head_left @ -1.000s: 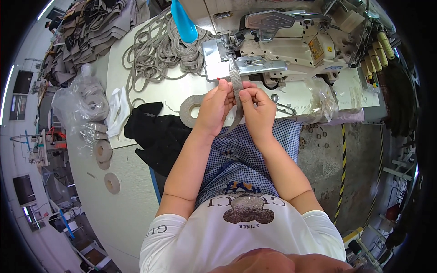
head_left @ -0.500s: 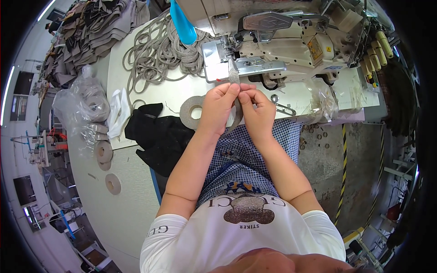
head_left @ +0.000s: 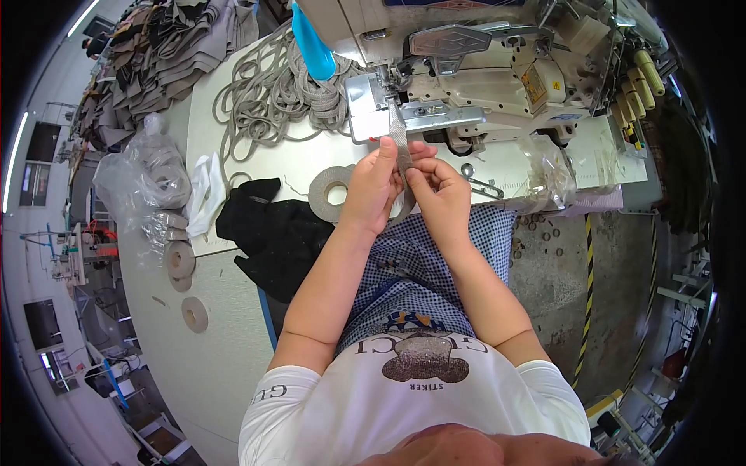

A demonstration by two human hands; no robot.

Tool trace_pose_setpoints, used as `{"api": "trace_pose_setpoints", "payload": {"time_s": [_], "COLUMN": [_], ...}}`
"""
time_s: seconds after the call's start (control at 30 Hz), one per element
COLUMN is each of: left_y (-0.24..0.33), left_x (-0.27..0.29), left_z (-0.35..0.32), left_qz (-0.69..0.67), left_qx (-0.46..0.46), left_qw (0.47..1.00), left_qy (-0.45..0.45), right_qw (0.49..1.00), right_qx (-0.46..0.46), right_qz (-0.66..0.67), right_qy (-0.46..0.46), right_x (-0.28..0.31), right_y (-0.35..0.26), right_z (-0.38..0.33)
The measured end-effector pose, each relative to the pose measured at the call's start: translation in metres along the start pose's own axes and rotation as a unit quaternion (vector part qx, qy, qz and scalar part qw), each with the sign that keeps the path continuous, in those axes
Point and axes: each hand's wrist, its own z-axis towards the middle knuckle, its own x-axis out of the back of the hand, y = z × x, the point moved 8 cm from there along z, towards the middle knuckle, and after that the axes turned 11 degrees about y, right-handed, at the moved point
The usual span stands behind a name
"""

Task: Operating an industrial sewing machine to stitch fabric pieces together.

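A grey woven tape [head_left: 399, 133] runs from under the presser foot of a sewing machine [head_left: 458, 74] toward me and hangs down between my hands. My right hand [head_left: 441, 196] is closed on it, thumb pressed on its face. From the other side my left hand [head_left: 368, 188] holds the tape too, its thumb pointing up along the edge and its other fingers partly hidden behind. Close beside my left wrist lies a roll of grey tape [head_left: 318, 197], partly covered by that hand.
Loops of grey cord [head_left: 317, 95] pile up left of the machine, near a blue curved piece [head_left: 312, 48]. Black cloth [head_left: 276, 237], white cloth [head_left: 204, 194], a plastic bag [head_left: 132, 175] and small rolls [head_left: 194, 314] lie leftward. Small scissors-like metal tool [head_left: 486, 186] rests right.
Both hands have loosened from a close pinch at the tape and shifted slightly toward me. My left thumb has lifted, and more of the tape now shows between the hands.
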Motion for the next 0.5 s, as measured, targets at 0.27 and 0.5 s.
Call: {"api": "trace_pose_setpoints", "payload": {"time_s": [0.27,0.5], "left_y": [-0.004,-0.003], "left_x": [0.008,0.017], "left_z": [0.011,0.000], "left_qz": [0.075,0.082], "left_qx": [-0.091,-0.085], "left_qw": [0.993,0.993], "left_qy": [0.000,0.015], "right_qw": [0.999,0.991], "right_qx": [-0.035,-0.101], "right_qz": [-0.024,0.005], "right_qy": [-0.028,-0.086], "right_x": [-0.004,-0.010], "right_y": [0.005,0.023], "right_z": [-0.006,-0.014]}}
